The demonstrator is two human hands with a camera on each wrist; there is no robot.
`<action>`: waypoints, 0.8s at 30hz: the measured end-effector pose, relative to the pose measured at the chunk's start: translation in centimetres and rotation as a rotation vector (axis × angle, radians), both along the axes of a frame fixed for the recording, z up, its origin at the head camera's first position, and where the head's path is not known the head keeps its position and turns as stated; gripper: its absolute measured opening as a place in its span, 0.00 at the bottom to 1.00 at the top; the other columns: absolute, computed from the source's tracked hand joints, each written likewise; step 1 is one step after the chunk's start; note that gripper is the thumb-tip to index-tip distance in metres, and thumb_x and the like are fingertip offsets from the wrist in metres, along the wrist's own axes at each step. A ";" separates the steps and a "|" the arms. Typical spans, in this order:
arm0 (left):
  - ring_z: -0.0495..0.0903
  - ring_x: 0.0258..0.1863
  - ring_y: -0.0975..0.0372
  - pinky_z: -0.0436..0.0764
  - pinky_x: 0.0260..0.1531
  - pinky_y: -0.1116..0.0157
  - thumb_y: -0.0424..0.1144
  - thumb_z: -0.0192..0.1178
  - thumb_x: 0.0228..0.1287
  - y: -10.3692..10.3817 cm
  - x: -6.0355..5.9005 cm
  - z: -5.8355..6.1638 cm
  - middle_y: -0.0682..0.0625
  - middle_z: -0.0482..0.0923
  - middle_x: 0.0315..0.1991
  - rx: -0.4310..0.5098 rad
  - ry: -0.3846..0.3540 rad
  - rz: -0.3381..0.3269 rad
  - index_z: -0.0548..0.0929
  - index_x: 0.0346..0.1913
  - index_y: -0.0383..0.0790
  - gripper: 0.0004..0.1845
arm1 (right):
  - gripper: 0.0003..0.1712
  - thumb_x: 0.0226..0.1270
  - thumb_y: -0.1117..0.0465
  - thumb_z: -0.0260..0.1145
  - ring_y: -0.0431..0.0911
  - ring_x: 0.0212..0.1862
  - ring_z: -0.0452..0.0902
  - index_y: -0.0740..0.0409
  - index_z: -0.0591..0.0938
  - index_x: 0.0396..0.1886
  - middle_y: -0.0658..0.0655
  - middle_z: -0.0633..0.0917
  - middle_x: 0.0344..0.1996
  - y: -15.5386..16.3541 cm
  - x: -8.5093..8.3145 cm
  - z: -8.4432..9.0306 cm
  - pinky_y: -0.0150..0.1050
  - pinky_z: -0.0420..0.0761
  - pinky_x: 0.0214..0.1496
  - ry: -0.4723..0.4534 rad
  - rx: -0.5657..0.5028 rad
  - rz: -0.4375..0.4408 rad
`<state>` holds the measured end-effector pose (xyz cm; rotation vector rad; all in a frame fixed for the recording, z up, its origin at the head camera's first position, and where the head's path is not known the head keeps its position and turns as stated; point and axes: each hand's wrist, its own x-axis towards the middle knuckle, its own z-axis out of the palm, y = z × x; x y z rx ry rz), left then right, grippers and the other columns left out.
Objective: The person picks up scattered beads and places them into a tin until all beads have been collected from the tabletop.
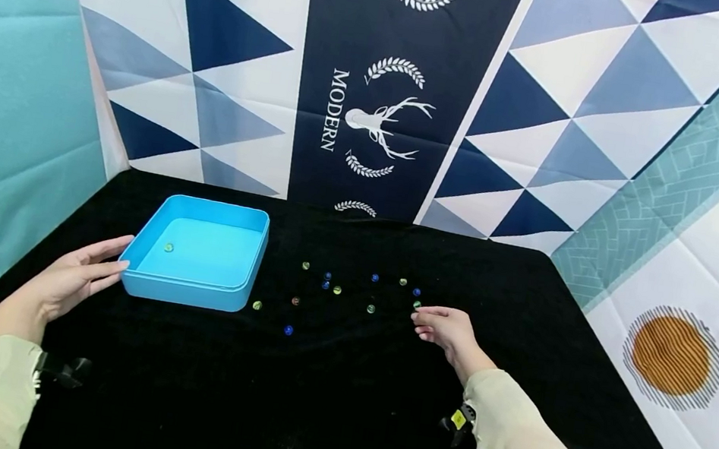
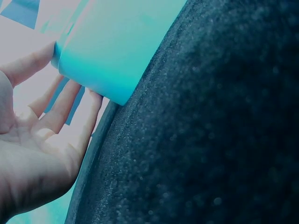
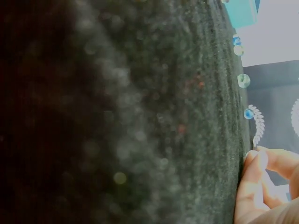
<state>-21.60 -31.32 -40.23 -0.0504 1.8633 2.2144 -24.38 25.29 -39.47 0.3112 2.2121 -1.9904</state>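
Note:
My left hand (image 1: 72,280) touches the left side of a light-blue square box (image 1: 187,292), thumb and fingertips at its wall. In the left wrist view the fingers of that hand (image 2: 51,126) are extended against the box (image 2: 112,51). One yellowish glass marble (image 1: 168,247) lies inside the box. On the right, my right hand (image 1: 446,330) has its thumb and forefinger pinched at a green marble (image 1: 416,305), the other fingers curled. In the right wrist view these fingertips (image 3: 252,161) meet low over the cloth, hiding that marble. A blue marble (image 1: 416,292) lies just beyond.
Several more glass marbles lie scattered between box and right hand, among them a blue one (image 1: 288,330), a reddish one (image 1: 296,301) and a green one (image 1: 371,309). Black cloth (image 1: 225,397) covers the table. A patterned curtain (image 1: 239,46) hangs behind its far edge.

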 end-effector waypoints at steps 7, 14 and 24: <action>0.77 0.45 0.74 0.77 0.46 0.73 0.33 0.58 0.65 0.0 0.0 0.0 0.45 0.47 0.68 -0.004 0.000 0.000 0.56 0.72 0.52 0.35 | 0.15 0.60 0.73 0.62 0.38 0.22 0.78 0.78 0.74 0.46 0.52 0.84 0.23 0.2 0.2 0.2 0.27 0.78 0.25 -0.012 -0.029 -0.008; 0.77 0.44 0.75 0.77 0.46 0.73 0.33 0.58 0.65 0.0 0.1 0.0 0.45 0.47 0.69 -0.011 -0.006 0.003 0.53 0.73 0.50 0.37 | 0.19 0.59 0.73 0.63 0.37 0.22 0.77 0.79 0.73 0.49 0.52 0.83 0.23 0.0 0.4 0.4 0.25 0.79 0.26 0.004 -0.072 -0.050; 0.76 0.45 0.75 0.76 0.46 0.74 0.34 0.58 0.65 0.0 0.2 0.2 0.45 0.42 0.71 -0.007 -0.005 -0.002 0.57 0.72 0.52 0.35 | 0.20 0.58 0.72 0.66 0.37 0.26 0.79 0.74 0.76 0.50 0.49 0.84 0.25 -0.6 0.7 0.7 0.26 0.80 0.31 0.041 -0.177 -0.095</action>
